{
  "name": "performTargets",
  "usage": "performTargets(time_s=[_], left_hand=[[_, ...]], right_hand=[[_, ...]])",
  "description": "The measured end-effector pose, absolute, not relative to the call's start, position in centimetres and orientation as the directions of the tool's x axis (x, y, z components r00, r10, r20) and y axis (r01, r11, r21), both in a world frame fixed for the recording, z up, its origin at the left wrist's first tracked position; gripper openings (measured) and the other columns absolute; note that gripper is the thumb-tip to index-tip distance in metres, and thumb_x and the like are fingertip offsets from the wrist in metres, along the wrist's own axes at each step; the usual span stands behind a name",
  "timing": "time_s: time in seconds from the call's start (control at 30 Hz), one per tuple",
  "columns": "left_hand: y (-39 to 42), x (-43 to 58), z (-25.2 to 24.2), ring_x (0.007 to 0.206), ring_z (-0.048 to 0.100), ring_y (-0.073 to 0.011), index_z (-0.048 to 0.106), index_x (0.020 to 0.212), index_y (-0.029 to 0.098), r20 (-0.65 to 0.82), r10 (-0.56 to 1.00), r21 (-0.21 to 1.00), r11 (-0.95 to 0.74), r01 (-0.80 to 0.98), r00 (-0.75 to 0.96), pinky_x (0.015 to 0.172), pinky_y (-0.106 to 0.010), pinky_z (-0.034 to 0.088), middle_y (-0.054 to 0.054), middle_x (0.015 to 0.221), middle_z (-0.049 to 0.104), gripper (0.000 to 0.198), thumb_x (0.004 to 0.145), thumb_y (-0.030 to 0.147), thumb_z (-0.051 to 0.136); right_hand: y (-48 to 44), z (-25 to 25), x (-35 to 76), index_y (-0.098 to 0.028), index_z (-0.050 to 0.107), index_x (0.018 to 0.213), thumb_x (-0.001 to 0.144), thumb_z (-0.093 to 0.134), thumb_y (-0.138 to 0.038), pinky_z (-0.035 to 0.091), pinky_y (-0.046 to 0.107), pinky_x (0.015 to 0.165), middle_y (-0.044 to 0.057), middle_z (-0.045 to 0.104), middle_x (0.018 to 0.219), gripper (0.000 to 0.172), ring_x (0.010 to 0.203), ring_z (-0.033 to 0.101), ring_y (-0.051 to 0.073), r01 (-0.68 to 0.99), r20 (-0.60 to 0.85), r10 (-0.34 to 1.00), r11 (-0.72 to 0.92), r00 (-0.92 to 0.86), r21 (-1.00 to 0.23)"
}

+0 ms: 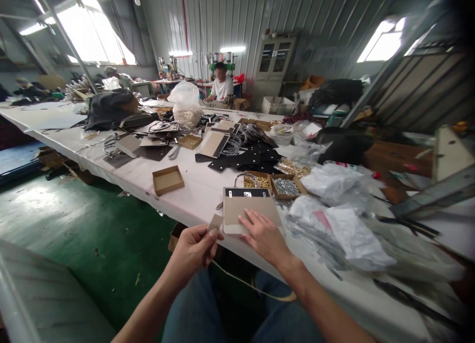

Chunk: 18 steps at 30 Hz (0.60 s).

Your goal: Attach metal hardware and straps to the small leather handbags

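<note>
Pinching flat tan piece (215, 221) in fingertips — left hand (196, 245); right hand (267, 238), fingers apart, on beige panel (234, 212) — white bench's near edge (198, 202).

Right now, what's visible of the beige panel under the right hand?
The beige panel looks like stiff board, roughly rectangular, with a dark band along its far side bearing small pale pieces. It lies on the white table, by the near edge. The spread right hand rests on it. A curved loop shows beyond its far side; attachment is unclear.
</note>
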<state>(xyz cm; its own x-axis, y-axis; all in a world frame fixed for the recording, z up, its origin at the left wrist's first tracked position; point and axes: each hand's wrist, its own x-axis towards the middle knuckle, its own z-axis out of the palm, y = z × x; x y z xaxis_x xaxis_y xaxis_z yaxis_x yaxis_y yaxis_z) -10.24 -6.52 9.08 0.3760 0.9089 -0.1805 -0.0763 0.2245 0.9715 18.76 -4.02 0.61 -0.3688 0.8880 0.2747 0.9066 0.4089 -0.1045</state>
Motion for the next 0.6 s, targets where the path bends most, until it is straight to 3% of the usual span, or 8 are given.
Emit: performTargets(time_s=[0.17, 0.27, 0.37, 0.43, 0.53, 0.6], left_hand=[[0.1, -8.8, 10.0, 0.047, 0.050, -0.0111, 0.078, 0.082, 0.016, -0.201, 0.874, 0.918, 0.011, 0.396, 0.442, 0.049, -0.024, 0.035, -0.001, 0.058, 0.066, 0.046, 0.105, 0.054, 0.067], [4.1, -6.5, 10.5, 0.048, 0.054, -0.0134, 0.074, 0.072, 0.017, -0.209, 0.882, 0.827, -0.071, 0.558, 0.423, 0.050, -0.026, 0.035, -0.002, 0.055, 0.066, 0.048, 0.102, 0.054, 0.067], [6.5, -3.9, 10.5, 0.050, 0.058, -0.0150, 0.074, 0.069, 0.018, -0.209, 0.858, 0.789, -0.136, 0.599, 0.469, 0.052, -0.027, 0.038, -0.003, 0.056, 0.068, 0.049, 0.100, 0.056, 0.068], [7.1, -2.5, 9.9, 0.051, 0.058, -0.0151, 0.074, 0.067, 0.019, -0.201, 0.846, 0.779, -0.168, 0.604, 0.494, 0.052, -0.028, 0.038, -0.004, 0.057, 0.069, 0.050, 0.099, 0.056, 0.069], [7.2, -1.0, 8.2, 0.052, 0.059, -0.0159, 0.074, 0.067, 0.019, -0.202, 0.830, 0.784, -0.180, 0.593, 0.519, 0.052, -0.028, 0.037, -0.004, 0.057, 0.070, 0.052, 0.098, 0.061, 0.071], [7.2, -0.5, 6.9, 0.051, 0.059, -0.0164, 0.075, 0.068, 0.019, -0.196, 0.823, 0.801, -0.179, 0.571, 0.534, 0.052, -0.029, 0.038, -0.005, 0.057, 0.069, 0.055, 0.099, 0.064, 0.070]], right_hand=[[-3.5, 0.3, 20.9, -0.021, 0.065, 0.162, 0.095, 0.069, -0.004, 0.052, 0.059, 0.128, 0.020, 0.057, 0.172, 0.070, 0.157, 0.059, 0.039, 0.850, 0.248, 0.846, 0.511, -0.472, -0.124], [-3.2, 1.8, 22.7, -0.027, 0.069, 0.159, 0.095, 0.083, -0.021, 0.052, 0.059, 0.129, 0.016, 0.058, 0.172, 0.066, 0.157, 0.059, 0.039, 0.800, 0.195, 0.859, 0.513, -0.474, -0.311], [-2.4, 3.4, 24.0, -0.029, 0.075, 0.151, 0.094, 0.091, -0.048, 0.064, 0.053, 0.117, 0.013, 0.074, 0.155, 0.062, 0.136, 0.076, 0.034, 0.682, 0.169, 0.951, 0.303, -0.258, -0.665], [-1.6, 4.1, 24.3, -0.026, 0.078, 0.145, 0.097, 0.087, -0.054, 0.069, 0.046, 0.104, 0.013, 0.080, 0.142, 0.056, 0.118, 0.082, 0.029, 0.520, 0.153, 0.988, 0.150, -0.038, -0.841], [-0.3, 4.4, 24.0, -0.023, 0.079, 0.140, 0.094, 0.089, -0.056, 0.069, 0.043, 0.100, 0.014, 0.081, 0.137, 0.058, 0.114, 0.081, 0.027, 0.316, 0.131, 0.984, 0.088, 0.117, -0.945], [0.5, 4.2, 23.5, -0.022, 0.080, 0.136, 0.089, 0.094, -0.056, 0.068, 0.041, 0.097, 0.013, 0.083, 0.129, 0.060, 0.111, 0.080, 0.027, 0.274, 0.108, 0.984, 0.066, 0.140, -0.959]])
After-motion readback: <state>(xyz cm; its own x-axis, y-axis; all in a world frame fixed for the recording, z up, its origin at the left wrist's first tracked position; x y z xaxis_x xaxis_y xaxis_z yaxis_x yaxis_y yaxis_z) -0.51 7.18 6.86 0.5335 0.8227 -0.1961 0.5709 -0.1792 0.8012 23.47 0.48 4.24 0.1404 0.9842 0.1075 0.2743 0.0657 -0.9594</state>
